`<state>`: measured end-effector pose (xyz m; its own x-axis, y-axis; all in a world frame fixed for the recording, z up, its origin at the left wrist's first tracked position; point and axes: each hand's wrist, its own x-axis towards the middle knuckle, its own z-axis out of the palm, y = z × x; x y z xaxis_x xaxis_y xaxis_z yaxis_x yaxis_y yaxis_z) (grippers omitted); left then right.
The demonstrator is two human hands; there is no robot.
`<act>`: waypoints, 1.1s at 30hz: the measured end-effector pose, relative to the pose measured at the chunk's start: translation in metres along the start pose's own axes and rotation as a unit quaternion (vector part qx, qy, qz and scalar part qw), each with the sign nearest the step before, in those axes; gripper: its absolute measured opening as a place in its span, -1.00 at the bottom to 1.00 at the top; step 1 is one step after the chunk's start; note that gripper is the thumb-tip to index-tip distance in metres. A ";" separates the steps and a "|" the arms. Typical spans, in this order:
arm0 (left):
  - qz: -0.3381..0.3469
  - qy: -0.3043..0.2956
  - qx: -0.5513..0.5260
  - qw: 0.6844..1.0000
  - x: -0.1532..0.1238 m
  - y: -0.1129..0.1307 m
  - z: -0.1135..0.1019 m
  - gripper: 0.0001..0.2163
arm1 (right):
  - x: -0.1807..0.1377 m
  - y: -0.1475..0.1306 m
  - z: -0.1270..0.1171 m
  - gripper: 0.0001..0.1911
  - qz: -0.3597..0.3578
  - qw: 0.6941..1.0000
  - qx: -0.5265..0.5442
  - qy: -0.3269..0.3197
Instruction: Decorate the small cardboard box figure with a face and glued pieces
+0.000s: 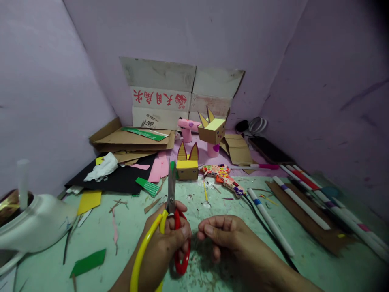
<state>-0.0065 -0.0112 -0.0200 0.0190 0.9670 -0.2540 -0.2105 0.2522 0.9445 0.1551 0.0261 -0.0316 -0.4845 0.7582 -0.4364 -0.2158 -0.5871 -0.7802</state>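
My left hand [165, 239] is wrapped round a pair of scissors [172, 190] with one yellow and one red handle. Their blades point away from me and lie nearly together. Just to the right, my right hand [227, 235] is curled with thumb against forefinger; whatever is between the fingertips, if anything, is too small or hidden to make out. Beyond the blades stands a small cardboard box head [187, 172] with a yellow top, two pointed ears and drawn eyes. A flower-patterned glue gun [221, 174] lies to its right, its black cord running towards me.
Marker pens [300, 202] and a brown cardboard strip [319, 235] lie at right. A second eared box [212, 132] sits on a pink tube body at the back. Cardboard sheets [133, 142] and black paper [127, 178] are at left, near a white pot-like container [45, 219]. Paper scraps litter the table.
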 end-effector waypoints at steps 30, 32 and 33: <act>-0.037 -0.116 -0.101 0.987 -0.006 0.022 -0.011 -0.79 | -0.002 -0.016 -0.009 -0.70 -0.079 0.995 0.011 0.061; -0.020 -0.084 -0.101 0.991 -0.004 0.033 -0.016 -0.78 | -0.002 -0.017 -0.011 -0.74 -0.082 0.994 0.025 0.075; -0.016 -0.074 -0.099 0.992 -0.003 0.037 -0.018 -0.77 | -0.002 -0.018 -0.011 -0.76 -0.077 0.993 0.031 0.079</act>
<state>-0.0322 -0.0058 0.0119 0.1686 0.9569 -0.2363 -0.3955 0.2853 0.8731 0.1692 0.0386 -0.0219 -0.3040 0.8725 -0.3824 -0.3305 -0.4731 -0.8167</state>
